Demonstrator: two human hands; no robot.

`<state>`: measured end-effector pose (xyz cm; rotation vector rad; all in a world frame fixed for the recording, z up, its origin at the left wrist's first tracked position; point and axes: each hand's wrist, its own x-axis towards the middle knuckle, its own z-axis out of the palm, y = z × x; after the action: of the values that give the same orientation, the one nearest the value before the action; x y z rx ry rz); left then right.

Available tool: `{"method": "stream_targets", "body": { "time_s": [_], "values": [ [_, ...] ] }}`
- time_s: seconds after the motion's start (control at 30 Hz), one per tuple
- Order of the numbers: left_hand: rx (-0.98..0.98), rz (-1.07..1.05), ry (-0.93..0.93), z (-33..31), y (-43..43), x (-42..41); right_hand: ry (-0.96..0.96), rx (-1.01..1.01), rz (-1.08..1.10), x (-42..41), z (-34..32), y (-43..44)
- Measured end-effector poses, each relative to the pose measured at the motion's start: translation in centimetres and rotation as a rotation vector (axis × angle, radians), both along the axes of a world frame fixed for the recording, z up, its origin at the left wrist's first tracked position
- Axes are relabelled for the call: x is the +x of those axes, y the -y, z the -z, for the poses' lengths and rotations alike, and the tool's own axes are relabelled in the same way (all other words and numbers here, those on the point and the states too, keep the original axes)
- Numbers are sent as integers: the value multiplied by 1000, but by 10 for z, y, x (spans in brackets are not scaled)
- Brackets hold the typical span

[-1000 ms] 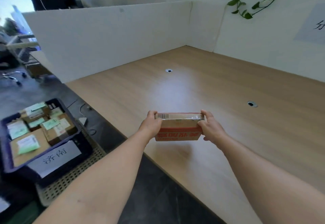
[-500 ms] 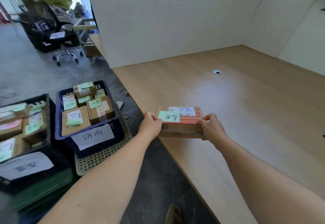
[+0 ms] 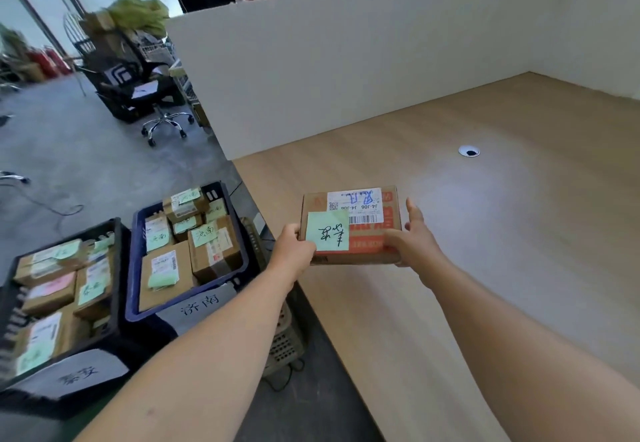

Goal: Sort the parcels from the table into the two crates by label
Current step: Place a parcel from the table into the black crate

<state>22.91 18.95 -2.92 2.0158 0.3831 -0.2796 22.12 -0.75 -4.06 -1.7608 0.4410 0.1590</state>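
Parcel: the cardboard parcel (image 3: pixel 349 225) is up off the table (image 3: pixel 502 268), held in the air over its near left edge.
Just changed: a second ago I had it edge-on with only the side showing; now it is tipped so its top faces me.
Label: the green sticky note (image 3: pixel 327 230) is in plain view, with handwriting that reads upside down from here.
Left hand (image 3: pixel 294 251): gripping the left end, thumb on top beside the note.
Right hand (image 3: pixel 412 237): clasping the right end, thumb on top, one finger raised straight.
View: my head has swung left, so the blue crate (image 3: pixel 132 261) and the black crate (image 3: pixel 119 285) are both in sight.
Call: the note looks to match the black crate's sign (image 3: pixel 78 372), so I reckon that crate is next.
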Motion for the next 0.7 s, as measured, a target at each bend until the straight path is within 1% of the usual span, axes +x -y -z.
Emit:
{"method": "stream_targets", "body": {
  "time_s": [0.13,0.27,0.33,0.5,0.6,0.7],
  "values": [
    [2,2,16,-2,-2,12,-71,63,-3,14,8,-1],
    [-5,30,4,-1,-8,17,-117,216,41,19,14,-8],
    [-11,34,-2,1,-12,21,-117,253,40,24,15,-14],
    [-27,19,-4,9,-21,31,-108,272,39,34,15,-32],
    [-21,-5,-18,16,-30,36,-139,266,41,34,23,-44],
    [2,-30,-52,27,-38,40,-187,194,12,33,34,-54]
  ]
}}
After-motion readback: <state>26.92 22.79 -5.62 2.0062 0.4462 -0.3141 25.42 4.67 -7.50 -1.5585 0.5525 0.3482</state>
